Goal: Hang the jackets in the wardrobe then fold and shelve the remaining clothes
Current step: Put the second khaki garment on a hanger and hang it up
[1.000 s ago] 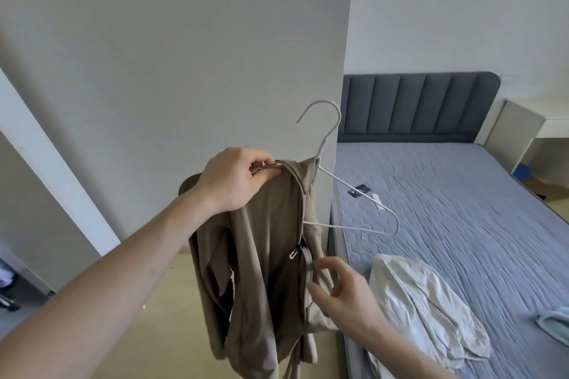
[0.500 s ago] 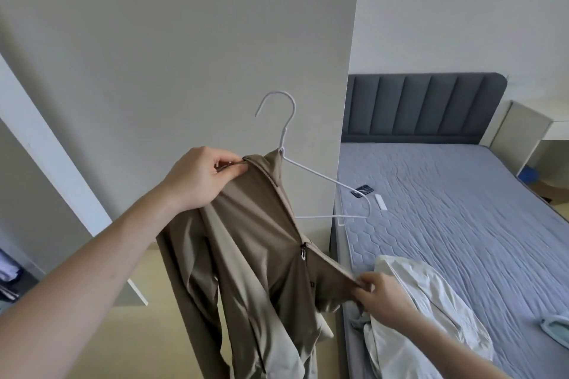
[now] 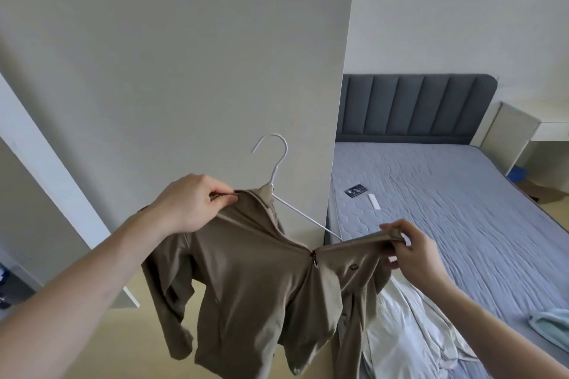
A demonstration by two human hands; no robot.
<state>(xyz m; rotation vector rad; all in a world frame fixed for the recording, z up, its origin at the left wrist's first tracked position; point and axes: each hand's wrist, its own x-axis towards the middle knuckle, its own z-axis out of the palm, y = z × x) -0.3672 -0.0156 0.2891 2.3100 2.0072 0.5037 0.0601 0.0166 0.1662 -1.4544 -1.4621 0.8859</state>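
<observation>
A tan zip jacket [image 3: 261,280] hangs in the air in front of me, partly on a white wire hanger [image 3: 278,163] whose hook sticks up above the collar. My left hand [image 3: 191,203] pinches the jacket's left shoulder by the collar. My right hand [image 3: 412,251] grips the right shoulder edge and holds it out toward the hanger's bare right arm. A white garment [image 3: 409,335] lies crumpled on the bed's near corner, and a pale green one [image 3: 551,324] shows at the right edge.
A tall white wardrobe side panel [image 3: 184,71] stands straight ahead. The bed [image 3: 462,209] with a grey headboard fills the right side; a small dark card [image 3: 355,191] and a white strip lie on it. A white bedside unit [image 3: 517,138] is far right.
My right hand has lifted the jacket's right shoulder up and outward, spreading the front open. The hanger and my left hand have shifted slightly.
</observation>
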